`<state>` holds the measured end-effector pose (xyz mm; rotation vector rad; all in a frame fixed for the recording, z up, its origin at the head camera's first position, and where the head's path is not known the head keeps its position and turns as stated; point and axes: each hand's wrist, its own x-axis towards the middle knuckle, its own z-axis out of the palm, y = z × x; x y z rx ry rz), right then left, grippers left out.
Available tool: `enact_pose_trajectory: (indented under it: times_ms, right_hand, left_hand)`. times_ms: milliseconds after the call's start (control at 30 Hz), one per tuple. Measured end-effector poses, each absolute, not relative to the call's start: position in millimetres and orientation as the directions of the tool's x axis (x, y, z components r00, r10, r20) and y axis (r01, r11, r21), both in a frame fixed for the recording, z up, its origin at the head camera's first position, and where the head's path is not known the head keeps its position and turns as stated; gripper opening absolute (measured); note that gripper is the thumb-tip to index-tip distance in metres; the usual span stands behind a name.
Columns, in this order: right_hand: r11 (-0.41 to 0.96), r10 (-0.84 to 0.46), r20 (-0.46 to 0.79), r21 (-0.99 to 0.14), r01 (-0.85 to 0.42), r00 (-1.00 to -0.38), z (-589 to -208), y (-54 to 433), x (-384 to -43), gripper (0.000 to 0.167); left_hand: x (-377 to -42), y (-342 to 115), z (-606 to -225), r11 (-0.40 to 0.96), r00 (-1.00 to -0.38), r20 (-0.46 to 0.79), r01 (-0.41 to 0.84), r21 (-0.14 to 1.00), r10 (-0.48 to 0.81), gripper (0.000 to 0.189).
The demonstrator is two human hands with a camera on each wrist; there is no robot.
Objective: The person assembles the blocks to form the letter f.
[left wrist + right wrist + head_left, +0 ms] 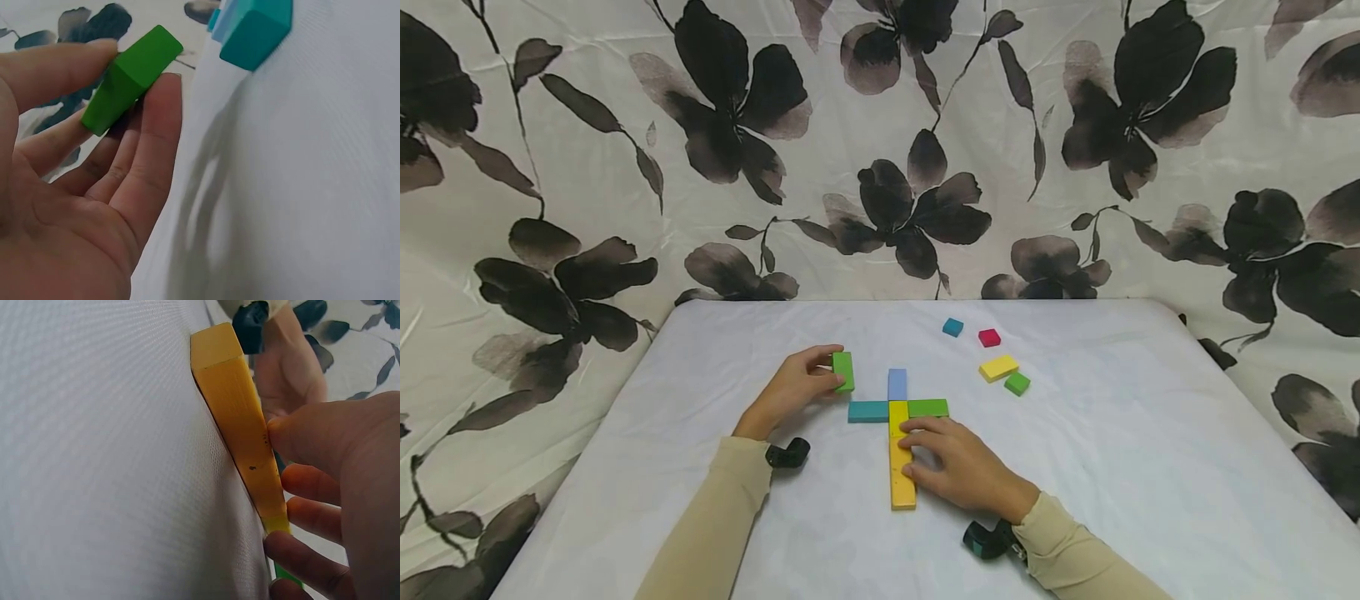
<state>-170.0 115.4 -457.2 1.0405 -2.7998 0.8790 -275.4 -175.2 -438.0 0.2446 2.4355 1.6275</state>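
My left hand (793,385) pinches a green block (843,372) between thumb and fingers, held above the table to the left of a flat cross-like layout. In the left wrist view, the same green block (134,75) spans thumb and fingertips. The layout has a long orange-yellow block (902,477) at the bottom, a shorter yellow block (898,412) above it, a teal block (868,412) to the left, a green block (928,407) to the right and a light blue block (897,384) on top. My right hand (962,462) rests its fingertips along the yellow column's right side.
Farther back to the right lie a small blue block (952,327), a red block (989,337), a yellow block (998,368) and a small green block (1017,383). A white cloth covers the table (700,342); a floral curtain (820,125) hangs behind it.
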Motion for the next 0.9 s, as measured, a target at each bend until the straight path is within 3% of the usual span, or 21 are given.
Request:
enact_pose_trajectory:
  times_ms: [200,900]
  right_hand:
    - [0.614,-0.593,0.207,-0.509,-0.604,-0.778,-459,114,-169,0.031]
    - [0.617,-0.596,0.211,-0.498,-0.609,-0.775,-455,115,-170,0.031]
  left_hand:
    - [-279,-168,-435,0.444,-0.965,-0.106,0.012,0.896,0.239,0.069]
    - [-300,-139,-431,0.416,-0.962,-0.123,-0.01,0.909,0.244,0.069]
